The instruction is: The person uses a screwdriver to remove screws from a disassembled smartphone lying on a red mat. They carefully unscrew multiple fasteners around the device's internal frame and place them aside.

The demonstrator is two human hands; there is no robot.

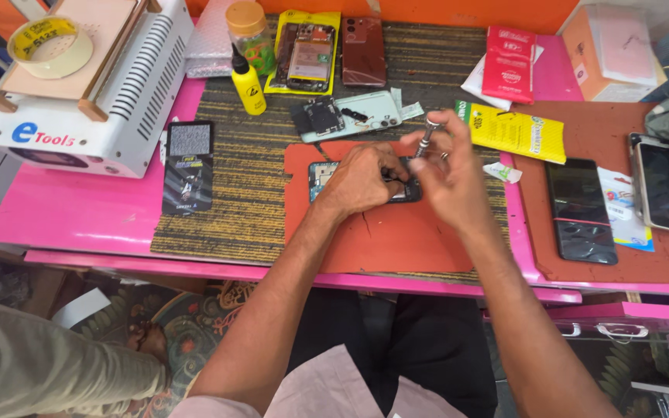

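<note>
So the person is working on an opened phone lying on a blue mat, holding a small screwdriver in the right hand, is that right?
Not quite: the mat is orange-red, not blue, as the head view shows. The rest holds: the opened phone lies on it under the left hand, and the right hand holds a small screwdriver.

Ring [444, 155] on right-hand finger, pale pink shirt

A single camera sits on the person's head, looking steeply down and forward from close above the pink tabletop [79, 224]. Both forearms enter from the near edge and meet at centre frame. The far edge shows an orange wall [458, 11]; the near edge takes in the person's lap.
</note>
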